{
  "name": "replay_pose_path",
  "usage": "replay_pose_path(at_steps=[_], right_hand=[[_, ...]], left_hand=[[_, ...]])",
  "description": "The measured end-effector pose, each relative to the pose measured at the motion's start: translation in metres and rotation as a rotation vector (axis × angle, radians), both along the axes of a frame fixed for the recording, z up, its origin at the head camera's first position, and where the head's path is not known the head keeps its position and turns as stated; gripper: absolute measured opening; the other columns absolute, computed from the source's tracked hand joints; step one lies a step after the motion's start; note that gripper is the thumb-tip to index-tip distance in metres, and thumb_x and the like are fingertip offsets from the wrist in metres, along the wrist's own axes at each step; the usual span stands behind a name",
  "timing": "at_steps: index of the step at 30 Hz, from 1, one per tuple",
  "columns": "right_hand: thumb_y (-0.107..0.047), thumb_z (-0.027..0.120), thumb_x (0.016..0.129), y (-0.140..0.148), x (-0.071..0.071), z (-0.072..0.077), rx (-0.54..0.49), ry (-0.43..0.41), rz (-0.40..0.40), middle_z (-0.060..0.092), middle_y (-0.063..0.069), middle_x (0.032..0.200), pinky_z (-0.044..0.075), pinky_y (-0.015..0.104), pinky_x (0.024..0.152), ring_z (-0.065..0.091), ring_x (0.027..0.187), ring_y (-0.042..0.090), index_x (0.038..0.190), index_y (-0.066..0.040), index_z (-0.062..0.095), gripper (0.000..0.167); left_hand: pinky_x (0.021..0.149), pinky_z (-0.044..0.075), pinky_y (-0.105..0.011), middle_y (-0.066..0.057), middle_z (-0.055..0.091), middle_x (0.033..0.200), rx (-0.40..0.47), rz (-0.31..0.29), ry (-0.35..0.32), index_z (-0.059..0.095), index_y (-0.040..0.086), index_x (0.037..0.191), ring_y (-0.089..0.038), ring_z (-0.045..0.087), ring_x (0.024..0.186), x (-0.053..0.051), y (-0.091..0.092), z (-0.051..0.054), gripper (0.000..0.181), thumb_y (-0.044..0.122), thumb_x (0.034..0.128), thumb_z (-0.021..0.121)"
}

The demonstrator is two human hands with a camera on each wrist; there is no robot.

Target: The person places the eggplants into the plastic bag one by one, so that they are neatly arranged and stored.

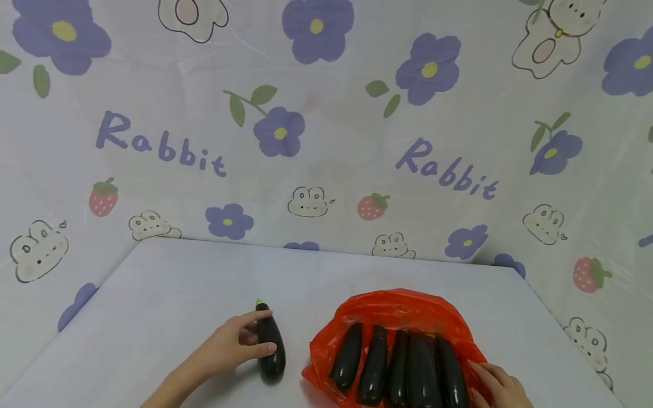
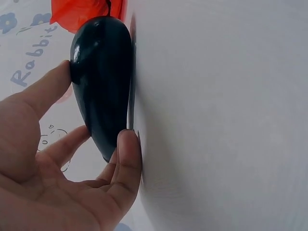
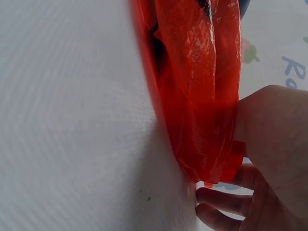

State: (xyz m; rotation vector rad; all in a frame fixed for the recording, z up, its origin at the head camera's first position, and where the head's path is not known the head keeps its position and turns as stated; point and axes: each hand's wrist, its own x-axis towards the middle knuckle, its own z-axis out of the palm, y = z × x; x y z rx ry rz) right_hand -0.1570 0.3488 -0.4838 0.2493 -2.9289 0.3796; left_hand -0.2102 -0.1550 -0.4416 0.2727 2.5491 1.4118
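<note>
A dark, glossy eggplant (image 1: 272, 345) with a green stem end lies on the table, left of a red plastic bag (image 1: 403, 306). My left hand (image 1: 237, 343) grips this eggplant from its left side, thumb and fingers on opposite sides of it. In the left wrist view, the eggplant's (image 2: 103, 72) rounded end points away from the palm. Several more eggplants (image 1: 374, 368) lie side by side in the open bag. At the bag's right edge, my right hand (image 1: 497, 385) holds the plastic between thumb and fingers, seen closer in the right wrist view on the bag's (image 3: 202, 110) crumpled side.
The white table (image 1: 214, 283) extends to a patterned cloth (image 1: 326, 141) printed with flowers, rabbits and strawberries. That cloth hangs behind the table and along both sides.
</note>
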Motion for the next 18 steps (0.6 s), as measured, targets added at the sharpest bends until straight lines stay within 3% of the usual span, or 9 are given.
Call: replay_pose_path(at_steps=[6, 12, 18], right_hand=[[-0.011, 0.077, 0.083, 0.0021, -0.0005, -0.0033, 0.001, 0.014, 0.0, 0.061, 0.015, 0.109, 0.051, 0.054, 0.075, 0.057, 0.089, 0.034, 0.119, 0.005, 0.065, 0.042], [-0.015, 0.073, 0.087, 0.0005, 0.0005, -0.0035, -0.009, -0.054, -0.066, 0.061, 0.015, 0.112, 0.051, 0.054, 0.077, 0.056, 0.094, 0.035, 0.123, 0.004, 0.064, 0.042], [-0.016, 0.073, 0.087, 0.0005, -0.0014, -0.0033, -0.014, -0.06, -0.086, 0.06, 0.017, 0.114, 0.051, 0.056, 0.079, 0.055, 0.096, 0.037, 0.124, 0.004, 0.063, 0.043]], left_hand=[[0.085, 0.05, -0.052, -0.009, 0.061, 0.112, 0.005, -0.042, -0.012, 0.053, 0.013, 0.142, -0.025, 0.061, 0.099, 0.0004, -0.0017, -0.0009, 0.07, 0.037, 0.0828, 0.08], [0.086, 0.05, -0.053, -0.008, 0.06, 0.11, 0.009, -0.066, -0.034, 0.052, 0.012, 0.143, -0.027, 0.062, 0.099, 0.0003, -0.0021, 0.0005, 0.07, 0.038, 0.0834, 0.079], [0.085, 0.05, -0.053, -0.008, 0.06, 0.11, 0.015, -0.081, -0.025, 0.051, 0.012, 0.143, -0.027, 0.062, 0.1, -0.0019, -0.0023, 0.0031, 0.07, 0.036, 0.0844, 0.079]])
